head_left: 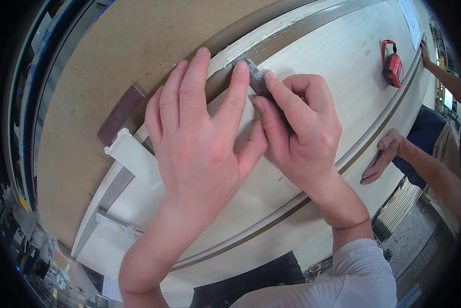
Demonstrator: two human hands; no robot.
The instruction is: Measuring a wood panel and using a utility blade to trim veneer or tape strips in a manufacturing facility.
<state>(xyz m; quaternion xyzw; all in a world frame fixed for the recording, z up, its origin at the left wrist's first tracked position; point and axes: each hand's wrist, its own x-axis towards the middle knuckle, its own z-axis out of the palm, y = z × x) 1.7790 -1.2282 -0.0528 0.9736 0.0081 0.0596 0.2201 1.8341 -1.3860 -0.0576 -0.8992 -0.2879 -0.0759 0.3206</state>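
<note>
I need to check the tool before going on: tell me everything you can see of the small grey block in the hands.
The grey block is small, dark and oblong, rough-looking like a sanding piece. It lies tilted against the groove of the white panel. The right hand pinches it; the left hand presses a fingertip on its upper end. Most of it is hidden.

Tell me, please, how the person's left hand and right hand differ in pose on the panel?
The left hand lies flat with fingers spread, while the right hand is curled, pinching a small grey sanding block. The left hand's forefinger only touches the block; the right hand grips it. Both rest on the white panel.
</note>
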